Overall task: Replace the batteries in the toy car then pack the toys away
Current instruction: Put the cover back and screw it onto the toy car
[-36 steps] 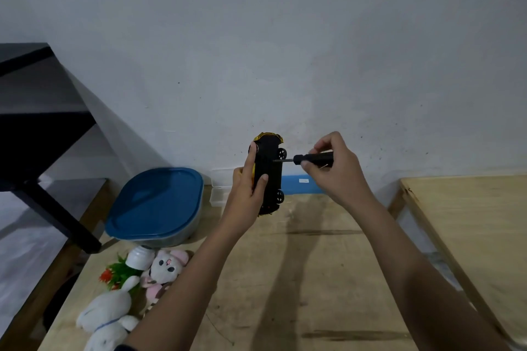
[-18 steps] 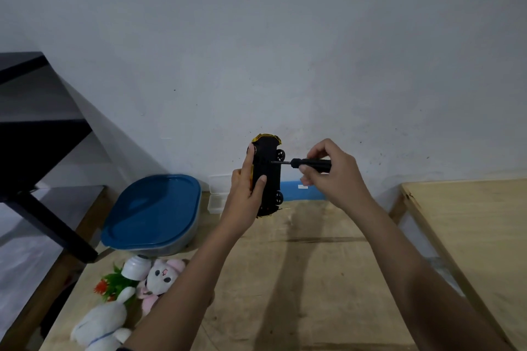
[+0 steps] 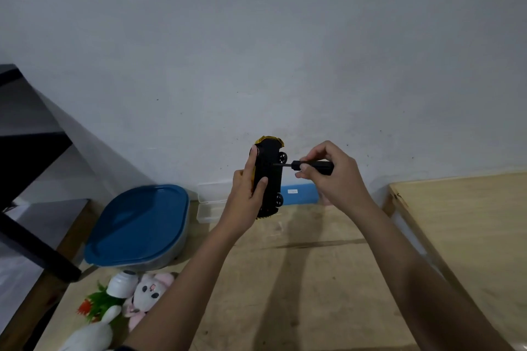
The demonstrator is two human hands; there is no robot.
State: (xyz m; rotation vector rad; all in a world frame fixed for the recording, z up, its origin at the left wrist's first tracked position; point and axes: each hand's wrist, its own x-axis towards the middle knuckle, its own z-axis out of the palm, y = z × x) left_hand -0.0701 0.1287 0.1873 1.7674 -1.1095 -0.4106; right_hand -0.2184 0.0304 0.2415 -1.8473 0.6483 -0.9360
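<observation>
The bench [image 3: 313,293] carried a lidded box [image 3: 137,225] with toys [image 3: 149,291] loose beside it: packing was not begun. Above the bench, the left hand [image 3: 245,196] gripped the car [image 3: 269,174]; the right hand [image 3: 333,177] pinched a screwdriver [image 3: 296,165], its tip on the car's underside, so the battery step looked unfinished.
</observation>
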